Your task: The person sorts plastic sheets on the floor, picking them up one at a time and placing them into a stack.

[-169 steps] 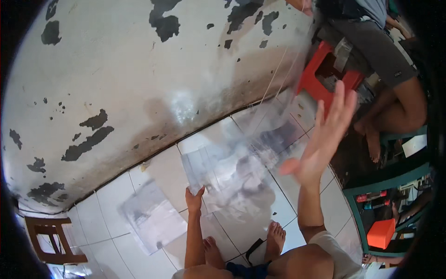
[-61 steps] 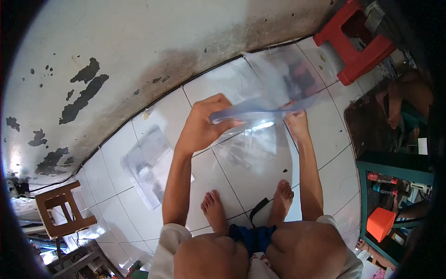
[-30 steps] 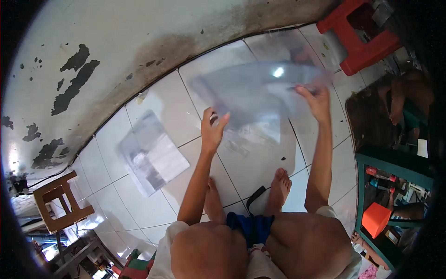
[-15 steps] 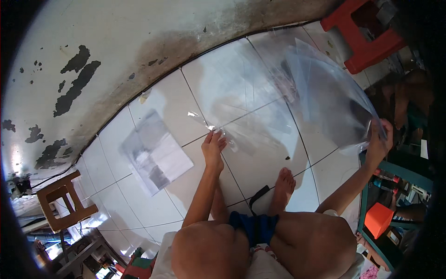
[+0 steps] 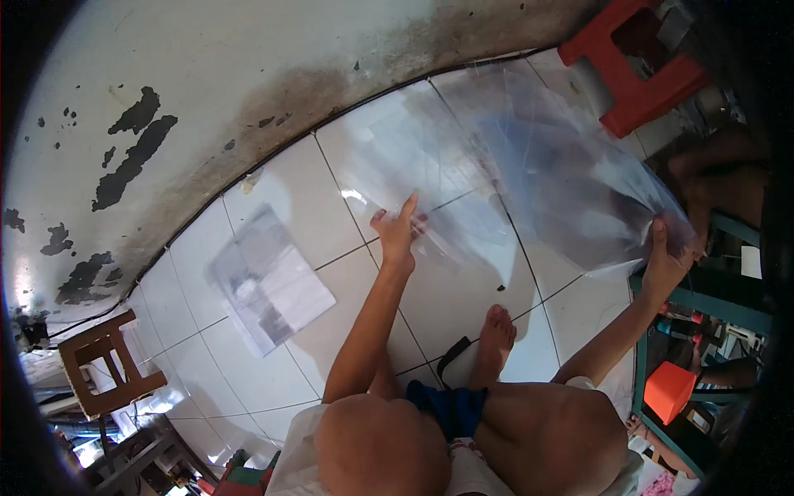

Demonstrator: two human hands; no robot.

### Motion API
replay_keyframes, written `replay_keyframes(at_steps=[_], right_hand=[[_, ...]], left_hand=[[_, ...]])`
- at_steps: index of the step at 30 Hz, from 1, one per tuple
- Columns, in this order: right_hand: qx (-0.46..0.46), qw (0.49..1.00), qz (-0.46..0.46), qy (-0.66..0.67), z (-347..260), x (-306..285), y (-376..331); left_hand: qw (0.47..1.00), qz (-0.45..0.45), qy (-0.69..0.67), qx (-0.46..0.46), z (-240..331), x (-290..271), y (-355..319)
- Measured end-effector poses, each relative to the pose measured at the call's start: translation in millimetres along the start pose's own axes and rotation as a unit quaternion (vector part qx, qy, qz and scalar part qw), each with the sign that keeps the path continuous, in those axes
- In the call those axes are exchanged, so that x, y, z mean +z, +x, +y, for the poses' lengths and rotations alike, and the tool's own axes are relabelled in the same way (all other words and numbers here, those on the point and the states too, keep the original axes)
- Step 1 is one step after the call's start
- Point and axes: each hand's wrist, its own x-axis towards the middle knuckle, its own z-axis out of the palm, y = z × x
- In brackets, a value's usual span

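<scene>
The right hand [image 5: 668, 260] is closed at one edge of the large clear plastic sheet [image 5: 554, 186], thumb on top. The sheet spreads from this grip toward the far wall, over the tiled floor [image 5: 240, 376]. The left hand [image 5: 399, 231] is partly open, thumb and index finger apart, over the clear plastic pieces [image 5: 418, 149] at the centre; whether its other fingers grip film cannot be told.

Hazards (judged):
- Slippage: the single edge grip may let the thin sheet slide or fold.
- Clinging: overlapping film may drag the central pieces out of place.
- Snagging: the sheet's right side lies near the green shelf frame [image 5: 736, 299] and a neighbouring person's leg [image 5: 719, 186]; contact may crease or tear it.

Containers: the orange container [image 5: 672, 391] sits at the right in the frame; its contents are not visible. Whether the large sheet is a bag cannot be told; no contents are identifiable.
</scene>
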Motion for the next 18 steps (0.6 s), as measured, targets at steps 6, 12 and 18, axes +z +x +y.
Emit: replay_keyframes(at_steps=[6, 12, 18], right_hand=[[0.009, 0.996, -0.042, 0.073, -2, -4, 4], [0.050, 0.995, -0.029, 0.078, -24, 3, 8], [-0.053, 0.998, 0.045, 0.007, -26, -17, 27]], left_hand=[[0.993, -0.065, 0.017, 0.099, 2, -40, 11], [0.903, -0.121, 0.244, 0.331, 91, 11, -62], [0.825, -0.307, 0.309, 0.359, 185, 59, -134]])
